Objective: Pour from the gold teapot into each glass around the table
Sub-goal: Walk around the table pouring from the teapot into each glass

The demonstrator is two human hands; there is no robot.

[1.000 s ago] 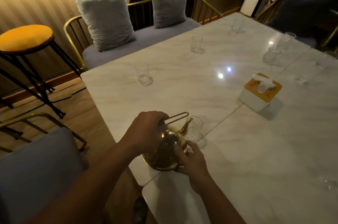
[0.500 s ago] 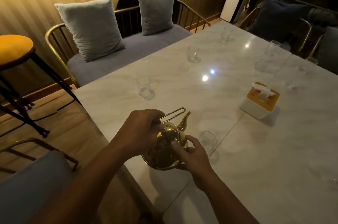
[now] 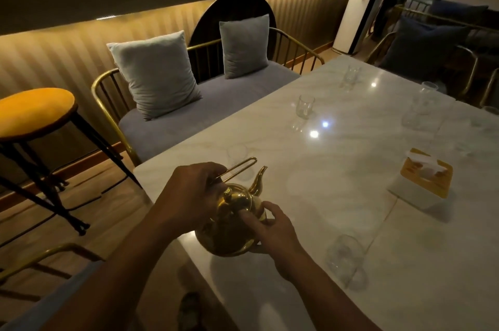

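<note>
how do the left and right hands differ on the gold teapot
The left hand grips the wire handle above the gold teapot; the right hand cups its body from the side. The left hand's fingers curl tight; the right hand's index finger stretches over the top. Both hold it.

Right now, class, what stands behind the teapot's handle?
A glass stands on the table just beyond the teapot. The handle crosses it, hiding part; its contents cannot be seen.

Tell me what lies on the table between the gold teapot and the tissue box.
Nothing. In the head view, the stretch of marble table between the gold teapot and the tissue box is bare.
</note>
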